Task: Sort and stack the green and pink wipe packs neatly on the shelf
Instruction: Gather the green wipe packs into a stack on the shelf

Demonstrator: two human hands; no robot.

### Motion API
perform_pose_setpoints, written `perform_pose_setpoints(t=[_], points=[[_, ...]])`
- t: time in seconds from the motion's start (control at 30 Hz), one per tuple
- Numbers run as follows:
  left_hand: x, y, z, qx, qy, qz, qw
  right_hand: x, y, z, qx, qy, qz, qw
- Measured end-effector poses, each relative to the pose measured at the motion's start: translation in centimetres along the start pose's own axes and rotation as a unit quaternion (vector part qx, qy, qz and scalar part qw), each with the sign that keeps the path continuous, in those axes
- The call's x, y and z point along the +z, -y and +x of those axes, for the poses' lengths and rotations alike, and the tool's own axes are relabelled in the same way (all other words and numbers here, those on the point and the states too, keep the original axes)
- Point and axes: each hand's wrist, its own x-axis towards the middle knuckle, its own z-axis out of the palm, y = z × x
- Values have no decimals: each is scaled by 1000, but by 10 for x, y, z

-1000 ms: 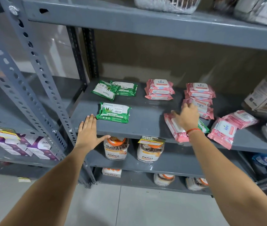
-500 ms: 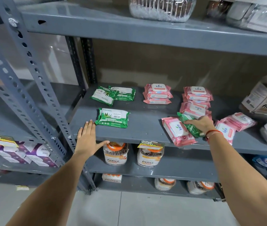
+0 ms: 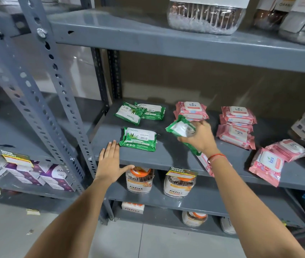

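The right hand (image 3: 201, 137) pinches a green wipe pack (image 3: 180, 128), held tilted above the grey shelf (image 3: 176, 155) in front of a pink stack (image 3: 191, 110). Left of it one green pack (image 3: 138, 139) lies flat, two more (image 3: 140, 112) behind. The left hand (image 3: 110, 162) rests flat, fingers spread, on the shelf's near edge. More pink packs (image 3: 238, 125) lie to the right, some loose (image 3: 276, 159). Jars (image 3: 139, 180) stand on the shelf below, above a tiled floor (image 3: 148, 244).

We note grey shelf (image 3: 176, 155) — green wipe packs (image 3: 138, 139) with white panels and leaf print. Pink wipe packs (image 3: 238, 114) carry white lids. Right hand (image 3: 202, 138) wears red wrist thread (image 3: 216, 156) — holds green-and-white pack (image 3: 180, 127).
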Motion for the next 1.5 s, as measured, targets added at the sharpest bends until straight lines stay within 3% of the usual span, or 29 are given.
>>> perform_pose_setpoints(t=[0.37,0.47,0.77,0.87,1.03,1.13,1.3,1.4,1.5], points=[[-1,1,0,-7,1,3,1000,65,104,12,-90,128,-32,987],[-2,0,-2,-8,-2,-3,1000,69,111,22,-87,151,-40,984],[2,2,0,-4,-5,-5,1000,31,99,43,-151,331,-25,931],[1,2,1,-5,2,0,1000,40,102,43,-132,318,-33,938],[1,1,0,-4,-2,-2,1000,66,120,27,-21,206,-17,978],[-1,0,-1,-7,-5,-8,1000,71,134,29,19,210,-57,976],[1,2,0,-3,-5,4,1000,32,133,55,-113,314,-185,924],[2,2,0,2,-8,-5,1000,23,133,56,-202,374,-186,886],[2,2,0,4,-7,-4,1000,32,126,54,-199,378,-147,892]])
